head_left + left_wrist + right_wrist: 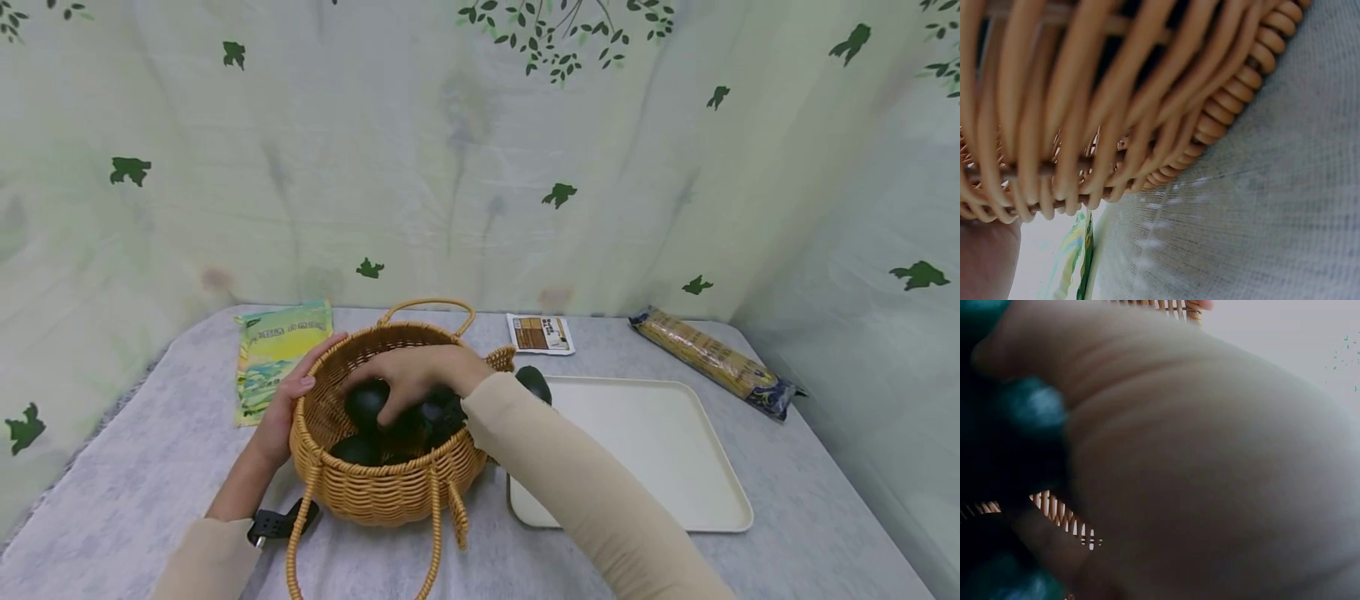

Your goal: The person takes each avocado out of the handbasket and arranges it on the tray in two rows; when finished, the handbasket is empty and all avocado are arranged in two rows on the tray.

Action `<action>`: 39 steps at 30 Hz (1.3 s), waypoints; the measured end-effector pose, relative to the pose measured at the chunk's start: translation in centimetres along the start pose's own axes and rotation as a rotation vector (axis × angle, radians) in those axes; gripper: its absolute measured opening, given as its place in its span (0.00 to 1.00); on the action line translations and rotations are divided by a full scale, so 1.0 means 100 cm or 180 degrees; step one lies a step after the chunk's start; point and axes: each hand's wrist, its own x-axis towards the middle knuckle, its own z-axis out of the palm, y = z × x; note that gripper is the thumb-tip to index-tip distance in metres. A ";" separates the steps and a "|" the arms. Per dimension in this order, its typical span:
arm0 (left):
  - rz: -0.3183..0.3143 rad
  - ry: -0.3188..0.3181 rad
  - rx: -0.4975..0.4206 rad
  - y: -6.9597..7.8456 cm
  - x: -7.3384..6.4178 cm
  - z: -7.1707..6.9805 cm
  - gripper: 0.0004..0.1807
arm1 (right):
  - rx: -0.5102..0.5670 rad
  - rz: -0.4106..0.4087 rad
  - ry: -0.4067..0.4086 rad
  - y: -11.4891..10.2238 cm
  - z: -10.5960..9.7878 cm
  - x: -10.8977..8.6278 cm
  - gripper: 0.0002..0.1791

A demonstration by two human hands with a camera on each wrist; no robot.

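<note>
A round wicker basket (382,496) stands on the table with several dark green avocados (356,451) inside. My right hand (420,375) reaches down into it from the right, thumb and fingers around one avocado (365,406). Up close in the right wrist view, dark green skin (1035,406) shows beside the hand, which fills much of the picture. My left hand (288,404) rests against the basket's left side, fingers stretched along the outside near the rim. The left wrist view shows the woven wall (1104,106) close up. Another avocado (534,383) lies by the tray's left corner.
A white tray (645,450) lies right of the basket. Behind are a yellow-green packet (283,350), a small brown-and-white packet (540,334) and a long golden package (712,358). Looped handles (437,533) stick out at the basket's front and back.
</note>
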 end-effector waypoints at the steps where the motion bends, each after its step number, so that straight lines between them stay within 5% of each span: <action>1: 0.0006 -0.0009 -0.0006 0.000 0.000 0.000 0.34 | 0.0039 -0.0020 0.0038 -0.001 -0.001 0.000 0.37; 7: 0.0052 -0.0059 -0.0069 0.000 0.000 0.000 0.34 | 0.0238 -0.0048 0.0177 -0.007 -0.006 -0.003 0.32; 19: 0.0124 -0.0083 -0.0111 0.001 0.001 0.000 0.34 | 0.0106 -0.0098 0.0316 -0.014 -0.021 -0.025 0.34; 39: 0.0187 -0.0127 -0.0110 -0.001 -0.001 -0.001 0.34 | 0.0491 -0.0188 0.0640 -0.015 -0.014 -0.062 0.39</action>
